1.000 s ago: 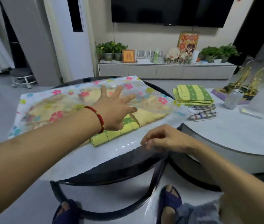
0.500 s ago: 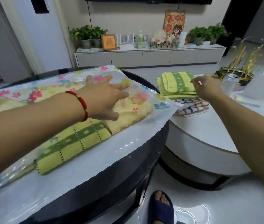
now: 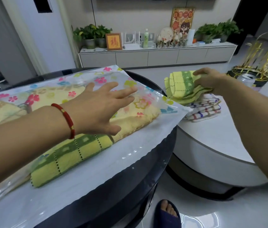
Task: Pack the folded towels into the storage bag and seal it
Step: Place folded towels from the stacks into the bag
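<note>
A clear storage bag (image 3: 87, 175) printed with flowers lies flat across the dark round table (image 3: 146, 183). Inside it sit a pale yellow towel (image 3: 139, 119) and a yellow-green checked towel (image 3: 67, 158). My left hand (image 3: 103, 106) rests flat on top of the bag, fingers spread, over the yellow towel. To the right, on the white table (image 3: 215, 139), my right hand (image 3: 210, 81) grips a folded yellow-green towel (image 3: 182, 86), lifting its right edge off a stack of white checked towels (image 3: 204, 109).
A glass jar (image 3: 246, 79) and a gold ornament under a clear dome (image 3: 261, 63) stand at the back right of the white table. A TV cabinet (image 3: 156, 56) with plants lines the far wall. My sandalled foot (image 3: 167, 214) is on the floor below.
My right hand left the bag's near edge, reached right to the towel stack and closed on the top yellow-green towel. My left hand stayed flat on the bag. The camera moved closer.
</note>
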`<state>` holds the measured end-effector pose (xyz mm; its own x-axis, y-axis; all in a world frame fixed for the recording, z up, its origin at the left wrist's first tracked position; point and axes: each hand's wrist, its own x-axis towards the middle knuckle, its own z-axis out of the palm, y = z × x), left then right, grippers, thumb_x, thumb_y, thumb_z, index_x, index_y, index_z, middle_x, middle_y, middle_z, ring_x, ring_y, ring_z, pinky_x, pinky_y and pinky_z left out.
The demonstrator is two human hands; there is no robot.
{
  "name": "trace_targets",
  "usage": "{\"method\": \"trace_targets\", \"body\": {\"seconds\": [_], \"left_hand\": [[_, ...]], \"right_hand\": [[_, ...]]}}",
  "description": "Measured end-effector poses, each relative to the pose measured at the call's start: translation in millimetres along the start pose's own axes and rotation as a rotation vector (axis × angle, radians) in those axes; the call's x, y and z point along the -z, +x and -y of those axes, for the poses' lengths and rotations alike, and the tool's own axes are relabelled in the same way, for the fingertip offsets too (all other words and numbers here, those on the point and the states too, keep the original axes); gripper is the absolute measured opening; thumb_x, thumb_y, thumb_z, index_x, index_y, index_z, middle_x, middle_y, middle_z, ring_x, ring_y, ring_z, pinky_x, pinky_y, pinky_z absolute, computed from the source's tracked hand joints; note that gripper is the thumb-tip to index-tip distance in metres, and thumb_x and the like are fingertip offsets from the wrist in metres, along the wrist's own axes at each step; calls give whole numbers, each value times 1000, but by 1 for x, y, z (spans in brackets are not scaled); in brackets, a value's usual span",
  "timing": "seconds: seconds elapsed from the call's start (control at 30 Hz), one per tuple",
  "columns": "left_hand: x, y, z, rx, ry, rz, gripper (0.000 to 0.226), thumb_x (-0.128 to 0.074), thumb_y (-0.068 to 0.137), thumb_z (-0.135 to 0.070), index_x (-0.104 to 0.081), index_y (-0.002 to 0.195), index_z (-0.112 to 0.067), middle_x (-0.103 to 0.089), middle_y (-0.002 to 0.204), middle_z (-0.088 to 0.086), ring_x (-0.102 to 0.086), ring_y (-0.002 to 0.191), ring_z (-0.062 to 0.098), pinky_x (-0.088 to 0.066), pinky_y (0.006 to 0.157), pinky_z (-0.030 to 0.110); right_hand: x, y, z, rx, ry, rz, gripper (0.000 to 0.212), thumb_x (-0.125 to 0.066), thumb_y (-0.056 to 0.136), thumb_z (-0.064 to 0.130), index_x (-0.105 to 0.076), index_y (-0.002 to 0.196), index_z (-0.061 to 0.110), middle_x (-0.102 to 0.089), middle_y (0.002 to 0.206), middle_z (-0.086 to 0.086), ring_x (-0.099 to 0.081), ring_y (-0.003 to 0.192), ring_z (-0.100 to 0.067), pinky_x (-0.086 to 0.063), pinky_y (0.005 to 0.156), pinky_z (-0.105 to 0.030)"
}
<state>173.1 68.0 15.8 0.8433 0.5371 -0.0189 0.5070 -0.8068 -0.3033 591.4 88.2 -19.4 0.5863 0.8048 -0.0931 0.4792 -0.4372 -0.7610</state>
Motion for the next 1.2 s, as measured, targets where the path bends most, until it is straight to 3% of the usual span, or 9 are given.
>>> {"method": "trace_targets", "body": {"seconds": [0.1,0.23,0.33,0.63,0.77,0.8,0.9,0.97,1.2], "left_hand": [[8,-6,-5,-2,64,-8,94,-59,79,-63,-12,154,-33,15,162,-21,-7,150,27,-28,107,69],[26,-15,-9,6,182,-25,96,-64,79,-59,-16,154,-25,14,162,-17,-10,149,27,-31,103,71],[48,-24,-8,40,143,-11,100,-69,79,-54,-12,155,-24,16,162,-17,-6,150,27,-29,102,76],[112,-40,-2,106,85,61,110,-79,73,-48,-10,156,-26,14,162,-20,-1,151,26,-30,102,76],[121,-40,-3,139,117,79,109,-77,74,-47,-8,156,-25,12,163,-18,-2,151,27,-30,104,74],[122,-41,-1,152,123,74,108,-77,74,-48,-9,156,-26,11,163,-18,-3,151,26,-31,103,73],[123,-43,3,168,119,55,105,-75,76,-49,-11,156,-26,12,163,-20,-3,151,23,-33,102,72],[121,-43,4,161,111,47,104,-75,76,-49,-12,155,-27,12,163,-20,-3,151,22,-31,103,74],[107,-38,-9,142,73,32,98,-72,79,-51,-16,155,-25,12,164,-15,-1,151,29,-25,105,76]], "right_hand": [[25,-32,1,15,190,-74,19,-64,96,2,-72,113,9,-66,107,-22,-66,79,-30,-60,68,-36],[67,-101,-3,118,214,-84,24,-56,97,-5,-72,114,-1,-66,102,-22,-62,69,-23,-55,48,-16],[97,-167,-5,162,327,-23,36,-49,94,-11,-77,106,8,-69,110,-23,-63,80,-31,-57,54,-22],[20,-324,27,200,510,766,63,-50,68,-7,-74,125,4,-64,135,-33,-55,113,-58,-55,89,-48],[-77,-307,62,243,638,526,54,-55,74,-3,-78,120,13,-75,101,-25,-60,72,-29,-50,54,-27],[-99,-296,67,243,673,396,54,-57,79,-2,-75,127,15,-76,94,-14,-62,67,-22,-53,54,-27],[-158,-265,64,129,726,347,73,-65,94,-1,-38,160,15,-52,145,-5,-68,113,-22,-61,93,-40],[-184,-255,56,43,713,398,80,-63,96,-5,-24,164,12,-45,153,-13,-69,108,-29,-62,87,-41],[-169,-250,57,104,476,311,47,-58,95,-3,-55,142,1,-64,129,-18,-71,91,-26,-63,89,-47]]}}
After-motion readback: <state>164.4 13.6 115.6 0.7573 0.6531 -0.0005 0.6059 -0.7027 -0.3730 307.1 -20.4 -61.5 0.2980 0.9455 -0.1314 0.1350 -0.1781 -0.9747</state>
